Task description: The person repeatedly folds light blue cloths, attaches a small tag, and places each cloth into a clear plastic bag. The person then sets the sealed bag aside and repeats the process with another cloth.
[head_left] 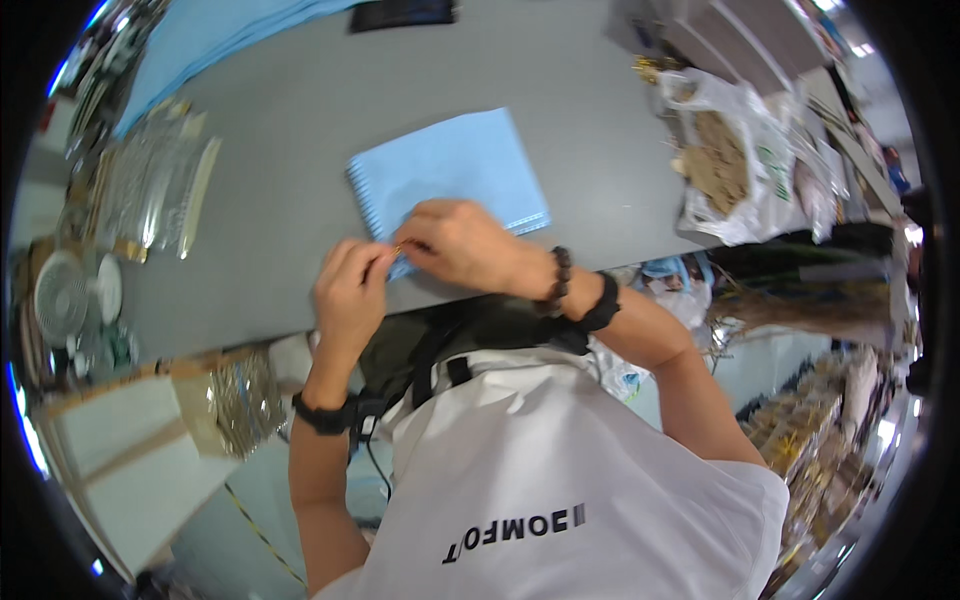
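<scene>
A light-blue spiral-bound notebook point(457, 161) lies at a slant on the grey tabletop point(277, 112), its coil along the left edge. Over its near corner, my left hand point(352, 281) and my right hand point(461, 244) meet with fingertips pinched close together. Between them is a tiny gold-coloured piece point(397, 249), too small and blurred to name. Both hands grip it, and the right hand hides part of the notebook's near edge.
Clear plastic sleeves point(150, 187) lie at the left, near a small white fan point(66, 296). A light-blue sheet point(225, 37) and a dark flat object point(403, 13) are at the far side. A white plastic bag point(765, 161) with brown material sits at the right edge.
</scene>
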Demonstrator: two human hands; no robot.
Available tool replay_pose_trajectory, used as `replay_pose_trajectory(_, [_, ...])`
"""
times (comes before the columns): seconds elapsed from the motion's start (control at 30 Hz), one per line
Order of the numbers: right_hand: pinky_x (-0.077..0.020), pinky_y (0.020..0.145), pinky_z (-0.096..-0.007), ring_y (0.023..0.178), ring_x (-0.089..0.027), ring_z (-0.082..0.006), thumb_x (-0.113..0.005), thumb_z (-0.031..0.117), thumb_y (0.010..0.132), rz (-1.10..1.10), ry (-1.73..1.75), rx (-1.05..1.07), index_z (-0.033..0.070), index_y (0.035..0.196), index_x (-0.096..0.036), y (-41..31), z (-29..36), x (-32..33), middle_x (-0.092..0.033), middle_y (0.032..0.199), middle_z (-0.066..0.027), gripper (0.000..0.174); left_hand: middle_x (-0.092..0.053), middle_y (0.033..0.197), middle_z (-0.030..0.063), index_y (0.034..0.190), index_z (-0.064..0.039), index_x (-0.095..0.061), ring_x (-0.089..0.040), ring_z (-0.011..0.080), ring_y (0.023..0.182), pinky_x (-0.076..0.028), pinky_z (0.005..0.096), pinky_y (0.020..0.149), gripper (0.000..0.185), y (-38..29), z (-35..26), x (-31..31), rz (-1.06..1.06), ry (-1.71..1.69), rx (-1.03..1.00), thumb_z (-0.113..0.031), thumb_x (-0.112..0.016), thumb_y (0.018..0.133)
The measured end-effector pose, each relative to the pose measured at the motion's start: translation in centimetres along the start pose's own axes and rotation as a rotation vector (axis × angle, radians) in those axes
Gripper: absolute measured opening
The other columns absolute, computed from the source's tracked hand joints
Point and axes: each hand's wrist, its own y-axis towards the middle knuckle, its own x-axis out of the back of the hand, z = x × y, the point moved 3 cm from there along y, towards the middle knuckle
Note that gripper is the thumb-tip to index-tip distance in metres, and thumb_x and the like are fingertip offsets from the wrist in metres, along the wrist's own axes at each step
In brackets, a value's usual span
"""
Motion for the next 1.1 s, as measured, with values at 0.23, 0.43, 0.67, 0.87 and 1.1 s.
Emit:
replay_pose_trajectory(0.23, [-0.0604,0.07,-0.0387,0.081,-0.075,-0.0289,-0.077,0.011,0.094,-0.289,-0.23,-0.182,0.006,0.113,-0.075,-5.0,-4.8,10.6,-0.074,0.102,-0.0133,0.02,-0.071,0.095,0.0099,0.1,0.0,-0.075,-0.069,0.0206,0.079,-0.057,0.0306,0.073,0.011,0.0,-0.4,0.4,0.002,-0.07,0.005,0.003,-0.078,0.089])
replay_pose_trajectory(0.43, [-0.0586,0.08,-0.0465,0.09,-0.075,-0.0364,-0.072,0.027,0.093,-0.207,-0.892,-0.631,0.008,0.107,-0.079,-13.1,-9.6,24.5,-0.079,0.101,-0.0118,0.024,-0.071,0.095,0.0092,0.099,0.0,-0.075,-0.068,0.0207,0.08,-0.057,0.0309,0.073,0.009,-0.1,-0.3,0.3,0.0,-0.072,0.006,-0.001,-0.078,0.091])
replay_pose_trajectory(0.67, [-0.057,0.07,-0.0512,0.076,-0.072,-0.0424,-0.067,0.028,0.092,-0.195,-1.041,-0.837,0.007,0.088,-0.077,-19.5,-12.4,27.4,-0.074,0.083,-0.0202,0.024,-0.071,0.094,0.0093,0.099,0.0,-0.075,-0.068,0.0222,0.081,-0.057,0.032,0.072,0.007,-0.2,-0.5,0.3,-0.003,-0.026,-0.019,-0.002,-0.078,0.093])
replay_pose_trajectory(0.87, [-0.0571,0.07,-0.0474,0.076,-0.073,-0.0399,-0.067,0.028,0.096,-0.551,-1.167,-0.657,0.006,0.096,-0.079,-18.8,-9.8,29.9,-0.075,0.082,-0.0192,0.025,-0.07,0.094,0.0093,0.1,0.001,-0.074,-0.067,0.0193,0.08,-0.056,0.0306,0.074,0.007,-0.2,-0.5,0.3,-0.002,-0.037,-0.031,-0.003,-0.076,0.095])
replay_pose_trajectory(1.1, [-0.0582,0.074,-0.0451,0.078,-0.075,-0.0374,-0.067,0.03,0.096,-0.739,-1.152,-0.643,0.011,0.102,-0.082,-15.0,-7.1,33.8,-0.077,0.083,-0.0156,0.025,-0.071,0.096,0.0098,0.1,-0.001,-0.074,-0.069,0.0237,0.083,-0.058,0.0335,0.073,0.007,-0.2,-0.8,0.4,0.001,-0.043,-0.016,-0.003,-0.076,0.094])
